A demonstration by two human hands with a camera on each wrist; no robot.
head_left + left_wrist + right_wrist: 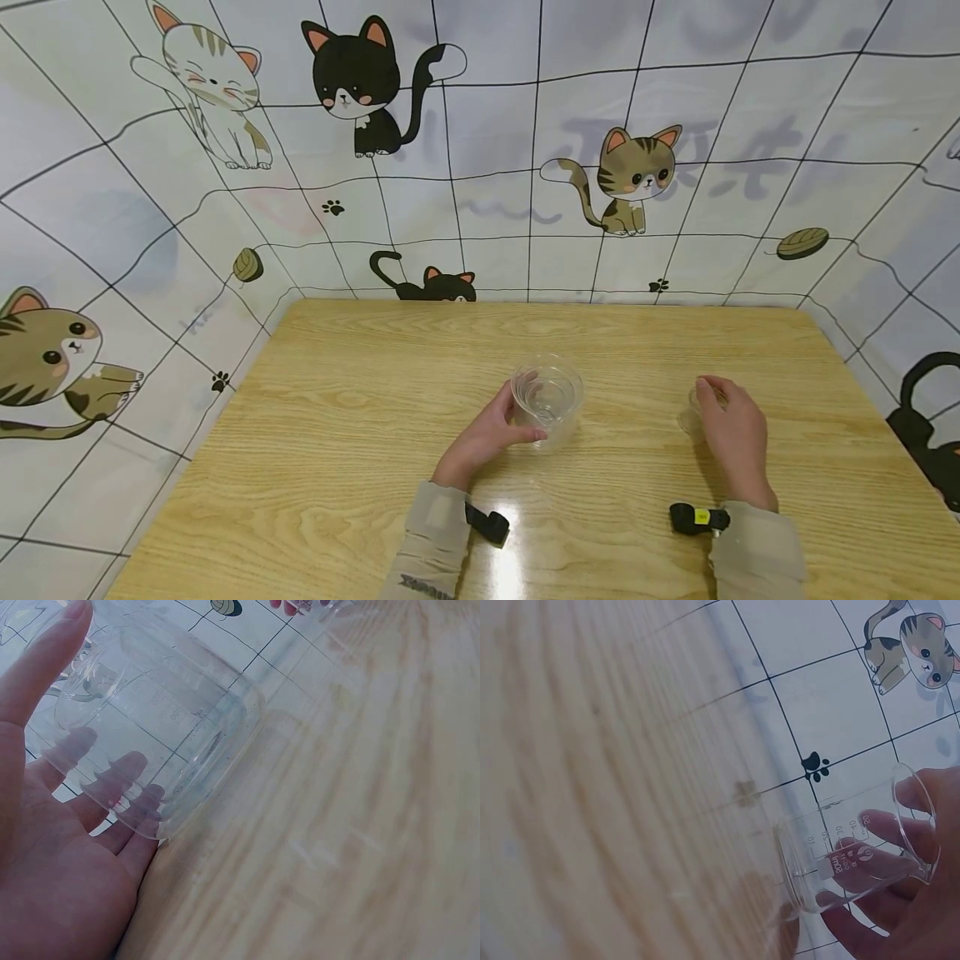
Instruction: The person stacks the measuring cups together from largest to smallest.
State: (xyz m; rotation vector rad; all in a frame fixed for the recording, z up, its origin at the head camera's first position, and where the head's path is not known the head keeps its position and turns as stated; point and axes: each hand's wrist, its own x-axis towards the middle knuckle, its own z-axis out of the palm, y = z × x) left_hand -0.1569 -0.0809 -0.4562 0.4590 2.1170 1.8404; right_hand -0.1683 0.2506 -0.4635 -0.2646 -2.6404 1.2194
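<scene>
My left hand (487, 429) grips a large clear beaker (558, 387) near the middle of the table, its thumb on the near side and its fingers round the left. Several rings show inside this beaker, like smaller ones nested in it; the left wrist view shows its clear wall (172, 712) with faint markings. Over to the right, my right hand (735, 429) holds a small clear beaker (840, 847) with a spout and a printed 50 ml scale. Its fingers lie along the far side and the thumb is by the rim. The small beaker's base is at or just above the table.
Both beakers are on a light wood-grain table (360, 383). A wall covering (495, 208) printed with cats and a grid rises behind it and at both sides. Black straps (487, 525) sit at both wrists over beige sleeves.
</scene>
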